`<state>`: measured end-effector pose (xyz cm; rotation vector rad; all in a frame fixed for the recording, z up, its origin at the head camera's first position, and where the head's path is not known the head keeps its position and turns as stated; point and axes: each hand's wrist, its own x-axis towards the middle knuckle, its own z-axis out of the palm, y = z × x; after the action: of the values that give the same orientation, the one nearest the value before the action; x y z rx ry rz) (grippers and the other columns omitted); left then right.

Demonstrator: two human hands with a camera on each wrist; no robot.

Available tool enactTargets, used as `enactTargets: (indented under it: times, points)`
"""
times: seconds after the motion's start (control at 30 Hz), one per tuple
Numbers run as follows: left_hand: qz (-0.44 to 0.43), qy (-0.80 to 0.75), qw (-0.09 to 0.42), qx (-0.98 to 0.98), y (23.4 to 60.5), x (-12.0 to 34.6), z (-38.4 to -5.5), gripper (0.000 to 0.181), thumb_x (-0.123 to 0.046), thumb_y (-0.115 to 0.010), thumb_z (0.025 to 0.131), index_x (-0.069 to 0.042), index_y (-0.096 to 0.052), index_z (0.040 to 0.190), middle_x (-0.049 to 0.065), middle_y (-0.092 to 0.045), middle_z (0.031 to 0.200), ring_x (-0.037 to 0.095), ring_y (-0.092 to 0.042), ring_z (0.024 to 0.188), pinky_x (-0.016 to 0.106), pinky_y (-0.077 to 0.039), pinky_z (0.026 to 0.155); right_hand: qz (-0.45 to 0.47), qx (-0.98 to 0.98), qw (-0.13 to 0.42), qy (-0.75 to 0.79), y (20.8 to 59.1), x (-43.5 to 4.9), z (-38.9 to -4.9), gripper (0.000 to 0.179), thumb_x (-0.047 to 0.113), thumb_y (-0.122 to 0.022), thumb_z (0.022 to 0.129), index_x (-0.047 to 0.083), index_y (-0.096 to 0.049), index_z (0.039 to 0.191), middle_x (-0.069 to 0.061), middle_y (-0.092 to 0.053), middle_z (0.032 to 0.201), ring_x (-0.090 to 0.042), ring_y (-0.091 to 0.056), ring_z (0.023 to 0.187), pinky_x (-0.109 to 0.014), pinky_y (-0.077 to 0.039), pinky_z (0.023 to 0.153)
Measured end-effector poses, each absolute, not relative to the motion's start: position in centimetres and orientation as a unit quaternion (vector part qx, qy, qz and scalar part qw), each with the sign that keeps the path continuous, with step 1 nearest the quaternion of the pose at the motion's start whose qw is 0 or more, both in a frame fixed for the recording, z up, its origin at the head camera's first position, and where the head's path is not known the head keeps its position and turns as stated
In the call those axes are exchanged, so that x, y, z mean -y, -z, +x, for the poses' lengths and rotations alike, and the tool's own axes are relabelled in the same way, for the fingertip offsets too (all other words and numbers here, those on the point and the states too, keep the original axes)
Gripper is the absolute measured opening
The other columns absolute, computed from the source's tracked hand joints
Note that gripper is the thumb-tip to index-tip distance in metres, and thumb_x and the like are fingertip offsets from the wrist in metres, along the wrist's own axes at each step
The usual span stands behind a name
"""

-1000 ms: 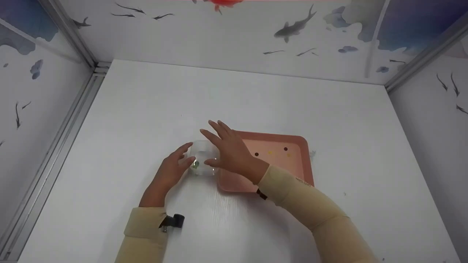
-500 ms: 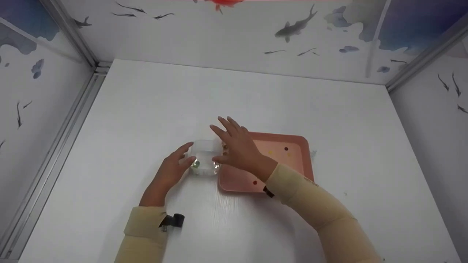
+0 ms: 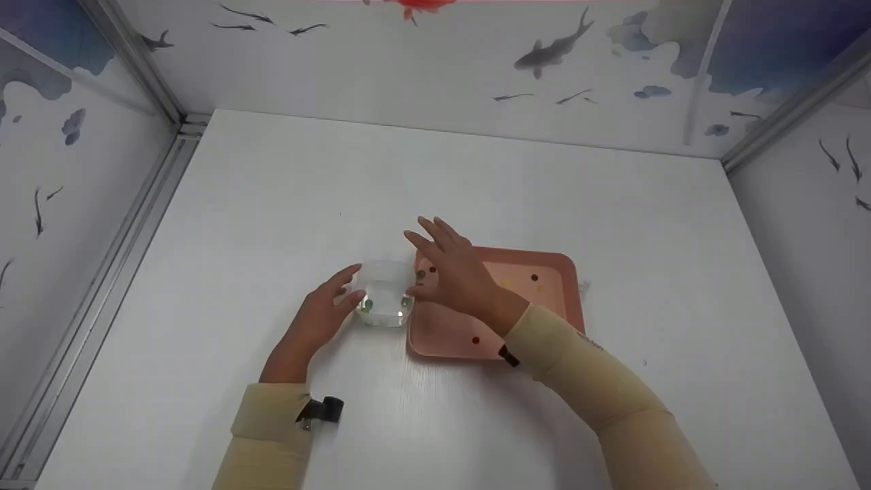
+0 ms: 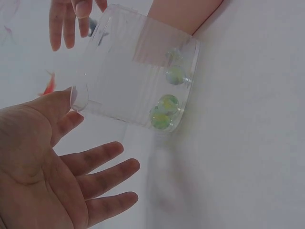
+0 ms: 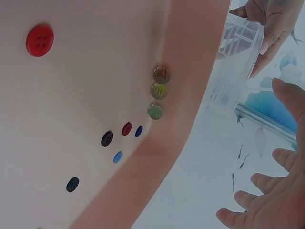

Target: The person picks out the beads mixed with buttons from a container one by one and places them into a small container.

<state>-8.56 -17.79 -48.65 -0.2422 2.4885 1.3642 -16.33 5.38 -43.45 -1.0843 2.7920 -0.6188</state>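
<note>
Clear container (image 3: 386, 284) sits just left of the pink tray (image 3: 527, 256), marbles (image 4: 176, 75) at its bottom. We judge it light, stiff, slick, maybe crackable; we'd pinch opposite walls low, gently. Our left hand (image 3: 318, 312) steadies its rim, fingers loosely extended; right hand (image 3: 466, 278) is spread over the tray, holding nothing.

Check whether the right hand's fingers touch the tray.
Apart: the right wrist view shows a gap between the fingers of the right hand and the pink tray.
</note>
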Motion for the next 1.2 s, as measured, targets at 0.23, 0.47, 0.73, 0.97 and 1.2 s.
enactTargets:
  times: [0.23, 0.47, 0.73, 0.97, 1.2]
  points:
    - [-0.081, -0.472, 0.149, -0.865, 48.4, 17.8, -8.6, 0.055, -0.036, -0.050, 0.101, -0.028, -0.032, 0.152, 0.009, -0.033, 0.156, 0.036, -0.036, 0.138, 0.058, -0.033, 0.108, -0.356, -0.900, 0.046, 0.247, 43.8, -6.0, -16.8, 0.080, 0.035, -0.079, 0.081, 0.015, -0.039, 0.148, -0.008, -0.027, 0.157, -0.028, -0.019, 0.147, -0.056, -0.026, 0.112]
    - [-0.081, -0.477, 0.151, -0.862, 48.4, 17.9, -8.5, 0.054, -0.039, -0.049, 0.101, -0.029, -0.032, 0.152, 0.008, -0.032, 0.156, 0.035, -0.036, 0.139, 0.057, -0.033, 0.108, -0.348, -0.896, 0.056, 0.269, 43.9, -6.5, -17.3, 0.078, 0.032, -0.077, 0.083, 0.015, -0.038, 0.149, -0.007, -0.028, 0.157, -0.025, -0.023, 0.145, -0.050, -0.027, 0.114]
    - [-0.082, -0.476, 0.154, -0.862, 48.5, 18.0, -8.5, 0.053, -0.039, -0.046, 0.102, -0.029, -0.031, 0.152, 0.010, -0.033, 0.155, 0.035, -0.036, 0.139, 0.056, -0.034, 0.108, -0.329, -0.885, 0.081, 0.320, 44.3, -6.9, -18.0, 0.072, 0.024, -0.074, 0.087, 0.016, -0.038, 0.149, -0.004, -0.030, 0.156, -0.024, -0.027, 0.143, -0.043, -0.052, 0.094]
    - [-0.082, -0.480, 0.153, -0.860, 48.7, 18.1, -8.5, 0.053, -0.037, -0.047, 0.102, -0.030, -0.032, 0.152, 0.016, -0.039, 0.151, 0.037, -0.038, 0.137, 0.057, -0.036, 0.107, -0.323, -0.870, 0.099, 0.360, 44.5, -7.3, -18.4, 0.067, 0.022, -0.071, 0.090, 0.015, -0.040, 0.148, -0.005, -0.033, 0.155, -0.025, -0.029, 0.143, -0.044, -0.045, 0.102]
    - [-0.081, -0.481, 0.151, -0.860, 48.8, 18.2, -8.6, 0.053, -0.037, -0.048, 0.101, -0.030, -0.032, 0.151, 0.015, -0.039, 0.151, 0.037, -0.040, 0.136, 0.058, -0.036, 0.106, -0.313, -0.865, 0.121, 0.374, 44.8, -7.6, -18.8, 0.065, 0.022, -0.068, 0.092, 0.014, -0.038, 0.149, -0.006, -0.035, 0.154, -0.025, -0.029, 0.143, -0.043, -0.032, 0.113]
